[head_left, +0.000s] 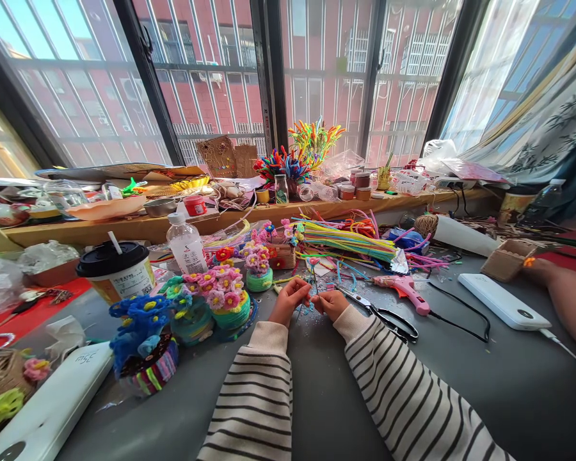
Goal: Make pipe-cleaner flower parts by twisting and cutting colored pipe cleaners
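Near the middle of the grey table, my left hand (290,301) pinches a thin dark stem, and a small pink flower (312,261) shows above the fingers. Close beside it on the right, my right hand (331,303) is closed with its fingertips on a thin stem too. The two hands nearly touch. Scissors (381,314) with black handles lie just right of my right hand, and a pink glue gun (406,291) rests behind them. Bundled pipe cleaners (350,238) spread out behind both hands.
Pink flower pots (230,310), a blue flower pot (148,368), a lidded cup (118,272) and a bottle (186,243) stand left. A white power bank (509,301) lies right, beside another person's arm (569,301). A cluttered sill (240,214) runs along the back.
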Demonstrator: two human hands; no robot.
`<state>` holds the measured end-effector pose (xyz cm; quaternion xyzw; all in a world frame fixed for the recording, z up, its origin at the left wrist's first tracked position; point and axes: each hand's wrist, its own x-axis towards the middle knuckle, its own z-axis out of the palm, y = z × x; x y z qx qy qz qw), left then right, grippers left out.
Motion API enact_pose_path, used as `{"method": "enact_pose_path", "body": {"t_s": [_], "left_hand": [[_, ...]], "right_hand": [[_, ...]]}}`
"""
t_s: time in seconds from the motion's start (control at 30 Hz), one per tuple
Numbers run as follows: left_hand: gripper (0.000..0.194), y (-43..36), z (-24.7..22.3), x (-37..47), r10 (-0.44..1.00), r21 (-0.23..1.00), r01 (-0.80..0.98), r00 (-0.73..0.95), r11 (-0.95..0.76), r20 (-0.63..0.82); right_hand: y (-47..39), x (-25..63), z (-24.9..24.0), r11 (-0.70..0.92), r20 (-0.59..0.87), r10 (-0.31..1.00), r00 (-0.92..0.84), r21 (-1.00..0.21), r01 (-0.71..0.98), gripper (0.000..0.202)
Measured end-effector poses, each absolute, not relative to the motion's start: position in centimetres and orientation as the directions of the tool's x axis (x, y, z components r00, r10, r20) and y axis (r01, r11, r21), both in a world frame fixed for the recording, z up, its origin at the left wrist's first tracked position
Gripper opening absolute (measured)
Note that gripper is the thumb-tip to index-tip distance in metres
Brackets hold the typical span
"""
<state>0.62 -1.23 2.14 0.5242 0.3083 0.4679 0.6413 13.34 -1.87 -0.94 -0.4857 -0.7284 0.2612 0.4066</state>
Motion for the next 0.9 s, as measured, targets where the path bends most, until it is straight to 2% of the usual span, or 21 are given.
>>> {"method": "enact_pose_path", "body": {"t_s": [0.17,0.4,0.9], "left_hand": [[0.026,-1.2,2.1,0.6,0.924,0.96,-0.28,0.372,0.016,0.093],[0.023,-1.1,2.1,0.5,0.941,0.96,-0.281,0.324,-0.008,0.103],[0.011,-0.8,2.0,0.1,0.99,0.929,-0.359,0.07,-0.093,0.126]], "right_hand": [[-1.7,13.4,-1.1,0.417,0.347,0.909,-0.232,-0.771,0.481,0.06],[-1.5,13.4,-1.2,0.378,0.334,0.925,-0.181,-0.762,0.526,0.055],[-2.0,13.3,-0.2,0.308,0.248,0.951,-0.183,-0.744,0.592,0.052]]}}
